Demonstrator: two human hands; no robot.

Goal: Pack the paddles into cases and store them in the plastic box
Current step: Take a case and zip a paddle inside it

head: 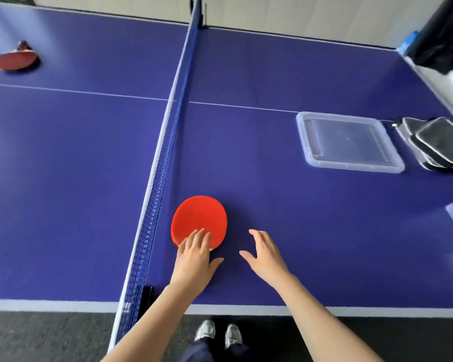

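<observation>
With the left hand (194,259) flat and ungrasping on the red paddle (199,220) beside the net (165,142), and the right hand (266,254) open, curl a grip round its hidden handle before lifting toward the cases (437,142).

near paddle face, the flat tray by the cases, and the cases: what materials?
Near paddle: face looks like smooth matte red rubber, even colour with no glare.
Tray: translucent, slightly frosted plastic, likely a lid; the blue table shows through.
Cases: dark, probably fabric or leatherette with a soft sheen and paler edging; too blurred to be sure.
</observation>
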